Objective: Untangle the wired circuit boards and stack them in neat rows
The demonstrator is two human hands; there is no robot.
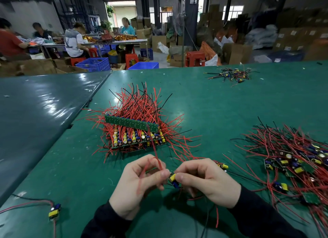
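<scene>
Both hands meet low in the middle of the green table (195, 99). My right hand (204, 181) pinches a small circuit board (173, 180) with a yellow and a blue part. My left hand (140, 182) pinches that board's red wires (157, 158), which rise blurred from the fingers. Behind the hands stands a stack of boards (134, 136) in rows, red and black wires fanning out of it, with a long green board (131, 122) leaning on top. A tangled pile of wired boards (292, 159) lies to the right.
A single wired board (54, 211) lies at the near left. Another loose board (222, 165) sits just beyond my right hand. A small heap of wire scraps (232, 75) lies far right. A darker glossy table (44, 102) adjoins on the left. People work at tables in the background.
</scene>
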